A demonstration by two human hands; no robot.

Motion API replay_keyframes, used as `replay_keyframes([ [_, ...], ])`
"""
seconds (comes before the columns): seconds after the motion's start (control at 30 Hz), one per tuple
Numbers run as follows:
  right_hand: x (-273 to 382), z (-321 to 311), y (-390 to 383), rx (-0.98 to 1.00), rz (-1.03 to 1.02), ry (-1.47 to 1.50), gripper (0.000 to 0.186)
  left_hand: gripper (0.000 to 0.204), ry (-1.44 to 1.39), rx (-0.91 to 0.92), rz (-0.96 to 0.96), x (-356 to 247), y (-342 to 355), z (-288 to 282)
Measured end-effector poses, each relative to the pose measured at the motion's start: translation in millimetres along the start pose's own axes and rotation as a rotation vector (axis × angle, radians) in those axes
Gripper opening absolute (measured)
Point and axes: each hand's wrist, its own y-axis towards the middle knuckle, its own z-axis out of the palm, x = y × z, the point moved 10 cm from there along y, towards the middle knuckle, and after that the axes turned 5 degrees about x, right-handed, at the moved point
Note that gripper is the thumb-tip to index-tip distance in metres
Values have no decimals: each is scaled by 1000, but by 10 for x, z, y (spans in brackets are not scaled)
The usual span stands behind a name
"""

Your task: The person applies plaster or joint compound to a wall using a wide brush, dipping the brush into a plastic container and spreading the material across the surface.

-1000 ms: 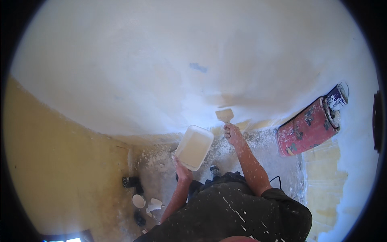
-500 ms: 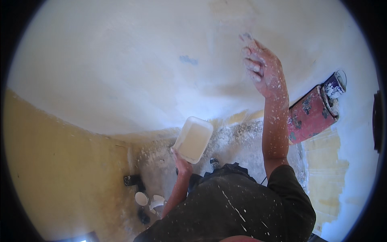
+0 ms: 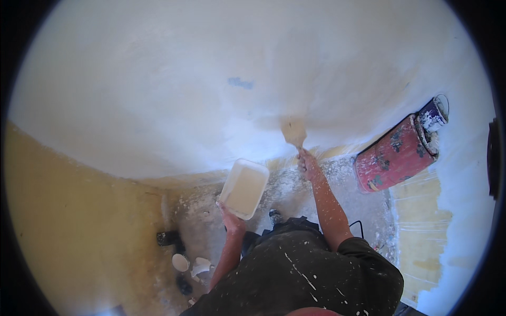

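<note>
My left hand [image 3: 231, 218] grips the lower left edge of a white rectangular tray [image 3: 254, 165], which holds cream-coloured paint. In my right hand [image 3: 307, 164] is the handle of a wide flat paintbrush [image 3: 293, 131], its head coated in the same cream colour. The brush head points away from me at the lower part of the white-coated wall [image 3: 158, 95], right of the tray and apart from it; it seems to touch the wall. A damp-looking streak runs up the wall above it. A small blue-grey patch [image 3: 241, 82] shows further left.
At the right stands a red paint-spattered drum [image 3: 396, 152], with a dark blue-purple can [image 3: 434, 116] on it. A white bowl [image 3: 180, 262], a white piece [image 3: 201, 267] and a black object [image 3: 167, 238] lie on the spattered floor at lower left, near the yellow wall [image 3: 79, 210].
My right hand has come down from high on the wall, and the paintbrush now shows clearly near the wall's foot. The tray has shifted slightly left and down in view.
</note>
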Motion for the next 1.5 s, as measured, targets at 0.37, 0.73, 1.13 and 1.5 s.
replay_keyframes([
  [0.37, 1662, 960, -413, -47, -181, -294, 17, 57, 61, 62, 55, 118, 156, -131],
  [0.73, 3051, 2685, -1606, 293, -598, -280, 47, 57, 0, 106, 14, 14, 81, 267],
  [1.13, 539, 436, -716, -184, -377, -294, 28, 53, 128, 63, 73, 79, 77, -121],
  [1.5, 859, 814, 301, 91, -8, 95, 13, 53, -19, 72, -28, 165, 35, 115],
])
